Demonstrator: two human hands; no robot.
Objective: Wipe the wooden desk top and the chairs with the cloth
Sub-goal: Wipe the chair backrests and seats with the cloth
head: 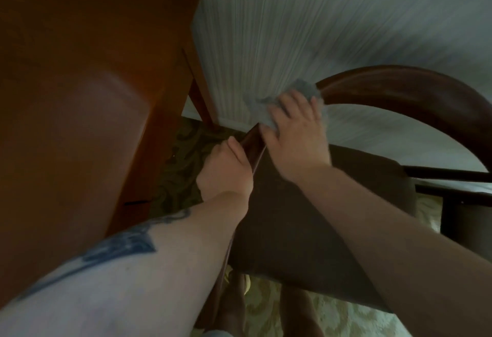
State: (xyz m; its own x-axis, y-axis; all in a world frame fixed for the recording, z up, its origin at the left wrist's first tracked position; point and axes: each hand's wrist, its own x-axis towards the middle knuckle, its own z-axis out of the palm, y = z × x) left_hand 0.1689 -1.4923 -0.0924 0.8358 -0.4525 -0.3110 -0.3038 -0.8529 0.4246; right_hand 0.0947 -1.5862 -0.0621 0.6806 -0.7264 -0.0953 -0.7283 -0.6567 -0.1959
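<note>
A dark wooden chair (pixel 410 91) with a curved top rail and a dark padded seat (pixel 306 217) stands in front of me. My left hand (pixel 226 169) grips the near end of the chair's rail. My right hand (pixel 298 134) lies with spread fingers on a grey cloth (pixel 266 102), pressing it onto the rail. Part of the cloth sticks out beyond the fingers. The wooden desk top (pixel 87 70) fills the left side of the view, apart from both hands.
A striped pale wall (pixel 292 30) rises behind the chair. Patterned carpet (pixel 186 155) shows between desk and chair and below the seat. A desk leg (pixel 199 97) stands near the wall. A second dark chair part (pixel 452 177) is at the right.
</note>
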